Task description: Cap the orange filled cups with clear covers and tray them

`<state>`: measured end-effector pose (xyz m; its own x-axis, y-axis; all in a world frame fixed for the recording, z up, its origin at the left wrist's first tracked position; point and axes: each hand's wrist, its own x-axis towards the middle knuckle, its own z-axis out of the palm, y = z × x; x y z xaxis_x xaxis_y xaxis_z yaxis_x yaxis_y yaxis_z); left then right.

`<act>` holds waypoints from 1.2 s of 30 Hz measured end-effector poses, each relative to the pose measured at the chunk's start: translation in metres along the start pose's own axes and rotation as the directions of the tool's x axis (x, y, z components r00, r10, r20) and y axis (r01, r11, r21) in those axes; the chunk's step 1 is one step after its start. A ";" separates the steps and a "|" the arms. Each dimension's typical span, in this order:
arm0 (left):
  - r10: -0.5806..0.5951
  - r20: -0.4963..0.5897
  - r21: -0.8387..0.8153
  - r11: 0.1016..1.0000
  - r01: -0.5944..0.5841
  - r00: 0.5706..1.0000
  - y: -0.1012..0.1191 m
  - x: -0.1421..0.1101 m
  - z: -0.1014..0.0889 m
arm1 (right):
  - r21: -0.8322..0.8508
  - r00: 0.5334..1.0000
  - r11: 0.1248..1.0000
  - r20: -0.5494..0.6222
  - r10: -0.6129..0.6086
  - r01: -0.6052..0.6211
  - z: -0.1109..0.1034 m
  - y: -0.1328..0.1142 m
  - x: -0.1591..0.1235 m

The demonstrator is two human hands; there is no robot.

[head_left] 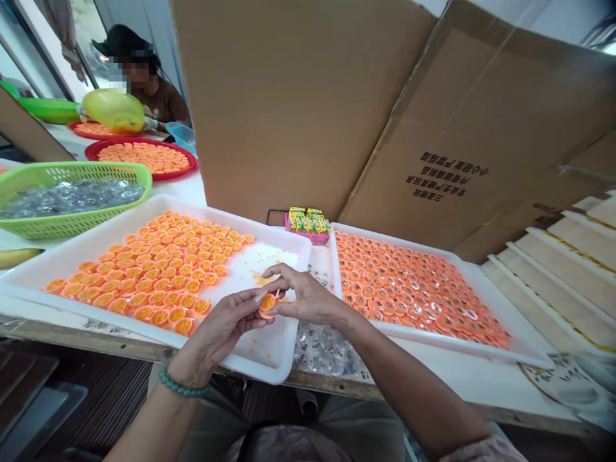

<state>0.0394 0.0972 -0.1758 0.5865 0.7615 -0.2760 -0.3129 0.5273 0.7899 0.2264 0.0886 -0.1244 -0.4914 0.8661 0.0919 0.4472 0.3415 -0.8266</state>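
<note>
My left hand [235, 321] pinches a small round orange cup [267, 303] with yellow-orange filling, over the right end of a white tray. From the other side, my right hand [305, 296] curls round the same cup, thumb at its lower edge and fingers above. What lies between the right fingertips is partly hidden. Left of my hands, the white tray [276, 350] carries rows of matching filled orange cups [149, 282]. In a second white tray [394, 330] at the right lie many orange pieces [409, 282] topped with clear, dark-marked covers.
Clear plastic pieces [327, 350] lie between the trays. Behind stand a pink basket [320, 239] of small yellow-green packs and tall cardboard [308, 102]. A green basket [77, 218], a red tray [190, 168] and a co-worker [163, 102] are at left; stacked trays [553, 289] stand right.
</note>
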 end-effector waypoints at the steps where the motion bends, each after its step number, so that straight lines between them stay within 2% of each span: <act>1: -0.026 0.026 -0.008 1.000 0.026 0.999 0.001 0.000 0.000 | 0.046 1.000 0.999 0.016 0.009 -0.010 0.000 0.001 -0.002; 5: -0.060 0.052 -0.031 0.998 0.062 0.997 0.002 0.001 0.000 | 0.202 1.000 0.979 0.008 -0.008 0.006 0.004 0.011 -0.008; 9: -0.044 0.044 -0.025 0.999 0.045 0.998 0.002 0.002 0.000 | 0.197 0.995 0.978 -0.083 -0.048 0.063 0.010 0.017 -0.009; 11: -0.032 0.025 -0.038 0.999 0.033 0.999 0.001 0.001 0.001 | 0.124 0.988 0.990 -0.141 -0.054 0.072 0.011 0.018 -0.013; 13: -0.024 -0.016 -0.055 0.998 0.023 1.000 0.000 0.000 0.001 | -0.019 0.964 1.000 -0.265 -0.027 0.023 0.011 0.020 -0.024; 15: -0.001 -0.062 -0.048 0.999 -0.002 0.998 -0.002 0.000 0.002 | -0.226 0.913 0.968 -0.408 0.010 -0.112 0.013 0.026 -0.041; 16: 0.016 -0.080 -0.031 0.999 -0.019 0.997 -0.003 0.000 0.003 | -0.329 0.896 0.924 -0.443 0.031 -0.195 0.015 0.031 -0.051; 18: 0.057 -0.111 0.018 0.998 -0.056 0.992 -0.004 0.001 0.004 | -0.502 0.902 0.802 -0.421 0.098 -0.322 0.022 0.043 -0.071; 20: 0.103 -0.136 0.070 0.993 -0.094 0.985 -0.006 0.002 0.007 | -0.615 0.923 0.697 -0.330 0.196 -0.368 0.032 0.056 -0.086; 22: 0.141 -0.146 0.118 0.985 -0.124 0.979 -0.006 0.002 0.009 | -0.679 0.925 0.629 -0.267 0.270 -0.379 0.041 0.067 -0.093; 25: 0.165 -0.154 0.154 0.978 -0.141 0.974 -0.005 0.001 0.013 | -0.716 0.915 0.577 -0.246 0.320 -0.394 0.049 0.077 -0.096; 28: 0.169 -0.162 0.161 0.977 -0.143 0.972 -0.004 0.001 0.013 | -0.700 0.904 0.576 -0.270 0.333 -0.421 0.049 0.077 -0.097; 32: 0.183 -0.147 0.221 0.964 -0.148 0.972 -0.006 0.003 0.010 | -0.642 0.915 0.654 -0.314 0.253 -0.401 0.047 0.068 -0.096; 34: 0.194 -0.141 0.255 0.955 -0.154 0.971 -0.008 0.004 0.009 | -0.639 0.931 0.679 -0.287 0.227 -0.362 0.048 0.065 -0.092; 36: 0.196 -0.139 0.262 0.953 -0.155 0.971 -0.008 0.005 0.009 | -0.648 0.933 0.671 -0.245 0.264 -0.360 0.050 0.066 -0.088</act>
<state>0.0511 0.0933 -0.1786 0.4040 0.8949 -0.1893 -0.1933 0.2858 0.9386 0.2621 0.0169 -0.2147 -0.1572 0.9876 0.0040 0.9613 0.1539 -0.2286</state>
